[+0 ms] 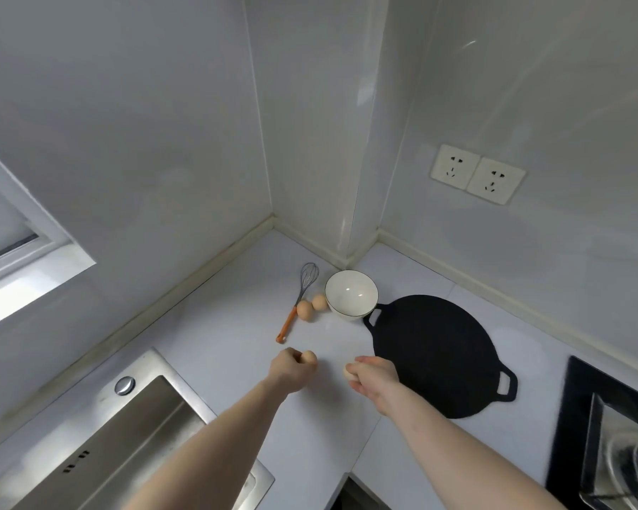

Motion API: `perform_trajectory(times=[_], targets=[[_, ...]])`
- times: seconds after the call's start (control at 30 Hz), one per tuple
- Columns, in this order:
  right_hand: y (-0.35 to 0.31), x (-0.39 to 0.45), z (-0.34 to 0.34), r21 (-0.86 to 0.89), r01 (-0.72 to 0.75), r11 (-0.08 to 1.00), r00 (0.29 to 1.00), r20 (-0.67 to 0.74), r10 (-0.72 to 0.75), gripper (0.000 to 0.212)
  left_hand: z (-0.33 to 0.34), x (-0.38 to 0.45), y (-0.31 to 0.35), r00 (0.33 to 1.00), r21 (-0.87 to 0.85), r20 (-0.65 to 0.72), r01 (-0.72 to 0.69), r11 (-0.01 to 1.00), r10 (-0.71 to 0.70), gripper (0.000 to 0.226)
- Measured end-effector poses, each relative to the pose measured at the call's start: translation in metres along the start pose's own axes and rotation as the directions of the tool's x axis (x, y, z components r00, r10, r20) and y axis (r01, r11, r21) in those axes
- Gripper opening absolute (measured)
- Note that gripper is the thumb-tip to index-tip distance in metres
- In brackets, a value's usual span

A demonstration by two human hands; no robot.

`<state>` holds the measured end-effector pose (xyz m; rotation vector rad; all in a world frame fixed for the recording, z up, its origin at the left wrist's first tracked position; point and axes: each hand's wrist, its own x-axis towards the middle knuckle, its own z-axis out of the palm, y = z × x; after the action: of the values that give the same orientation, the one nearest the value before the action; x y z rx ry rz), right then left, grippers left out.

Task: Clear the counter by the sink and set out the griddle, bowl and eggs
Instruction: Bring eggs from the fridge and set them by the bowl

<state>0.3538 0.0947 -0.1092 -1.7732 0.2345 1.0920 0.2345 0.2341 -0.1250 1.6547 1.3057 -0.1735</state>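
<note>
A black round griddle with two loop handles lies flat on the white counter. A white bowl stands upright by its far handle. Two brown eggs rest touching each other left of the bowl, beside a whisk with an orange handle. My left hand grips a brown egg over the counter. My right hand holds a paler egg just left of the griddle.
A steel sink with a round plug fitting sits at the lower left. A black stove top with a burner is at the lower right. Two wall sockets are above the griddle. Walls close off the counter's far corner.
</note>
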Motion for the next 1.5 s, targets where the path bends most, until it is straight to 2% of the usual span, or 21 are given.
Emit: perform_trajectory(times=[0.33, 0.43, 0.53, 0.57, 0.67, 0.73, 0.87, 1.07, 1.23, 1.33, 1.4, 1.5], targets=[[-0.011, 0.044, 0.035, 0.094, -0.037, 0.995, 0.993, -0.105, 0.047, 0.042, 0.001, 0.044, 0.006, 0.997, -0.003, -0.042, -0.065, 0.998, 0.065, 0.029], [-0.016, 0.056, 0.044, 0.063, -0.052, 0.997, 0.992, -0.114, 0.059, 0.034, 0.001, 0.057, 0.008, 0.996, -0.040, -0.072, -0.051, 0.998, 0.048, 0.035], [-0.022, 0.064, 0.055, 0.055, -0.054, 0.997, 0.991, -0.122, 0.060, 0.024, 0.000, 0.067, 0.009, 0.998, -0.090, -0.059, -0.019, 0.996, 0.013, 0.029], [-0.024, 0.067, 0.059, 0.062, -0.052, 0.997, 0.992, -0.114, 0.059, 0.022, 0.001, 0.070, 0.009, 0.998, -0.108, -0.058, -0.016, 0.994, 0.010, 0.031], [-0.028, 0.076, 0.071, 0.125, -0.053, 0.991, 0.993, -0.100, 0.066, 0.020, 0.001, 0.078, 0.010, 0.998, -0.155, -0.055, 0.002, 0.988, -0.011, 0.058], [-0.030, 0.081, 0.076, 0.147, -0.044, 0.988, 0.992, -0.108, 0.060, 0.007, 0.002, 0.080, 0.010, 0.998, -0.187, -0.057, 0.002, 0.982, -0.013, 0.062], [-0.034, 0.086, 0.083, 0.179, -0.020, 0.984, 0.991, -0.125, 0.043, 0.023, 0.001, 0.082, 0.011, 0.998, -0.235, -0.049, 0.013, 0.972, -0.025, 0.057], [-0.038, 0.087, 0.086, 0.177, 0.015, 0.984, 0.994, -0.108, 0.004, 0.008, -0.002, 0.078, 0.011, 0.996, -0.340, -0.020, 0.070, 0.938, -0.082, 0.030], [-0.036, 0.086, 0.084, 0.176, 0.022, 0.984, 0.995, -0.103, -0.004, 0.007, -0.005, 0.073, 0.011, 0.991, -0.451, 0.002, 0.119, 0.885, -0.132, 0.036], [-0.035, 0.086, 0.082, 0.184, 0.041, 0.982, 0.992, -0.126, -0.017, 0.003, -0.003, 0.072, 0.008, 0.991, -0.469, -0.002, 0.117, 0.876, -0.133, 0.038], [-0.035, 0.085, 0.082, 0.202, 0.052, 0.978, 0.988, -0.154, -0.021, 0.012, -0.002, 0.072, 0.007, 0.991, -0.471, -0.006, 0.115, 0.875, -0.134, 0.037], [-0.033, 0.084, 0.082, 0.225, 0.061, 0.972, 0.981, -0.195, -0.016, 0.010, 0.000, 0.072, 0.005, 0.991, -0.473, -0.010, 0.109, 0.874, -0.130, 0.036]])
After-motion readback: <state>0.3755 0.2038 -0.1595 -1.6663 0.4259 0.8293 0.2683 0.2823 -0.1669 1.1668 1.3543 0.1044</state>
